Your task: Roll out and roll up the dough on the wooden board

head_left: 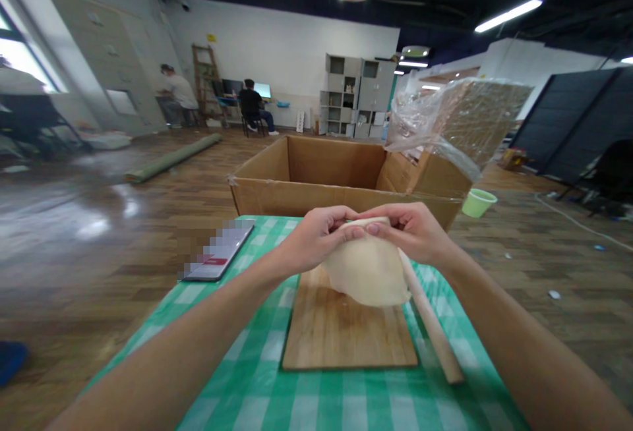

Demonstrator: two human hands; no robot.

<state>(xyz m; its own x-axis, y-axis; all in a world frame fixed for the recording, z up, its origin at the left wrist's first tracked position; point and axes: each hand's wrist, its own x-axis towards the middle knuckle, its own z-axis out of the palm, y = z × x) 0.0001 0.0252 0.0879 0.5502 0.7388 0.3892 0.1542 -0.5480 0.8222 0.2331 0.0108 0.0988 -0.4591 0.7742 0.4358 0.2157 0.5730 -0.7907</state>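
A flat sheet of pale dough [368,269] hangs from both my hands above a wooden cutting board [346,332]. My left hand [316,236] pinches its top edge from the left, fingers closed on it. My right hand [413,230] grips the same edge from the right, fingers closed too. The lower part of the dough hangs down toward the far end of the board. A wooden rolling pin [430,319] lies along the board's right side on the green checked tablecloth [247,378].
A smartphone [220,253] lies on the table's far left. Behind the table stands a large open cardboard box [316,180] with a plastic-wrapped block [469,121] and a green cup [477,202] at its right. Two people sit at desks far back.
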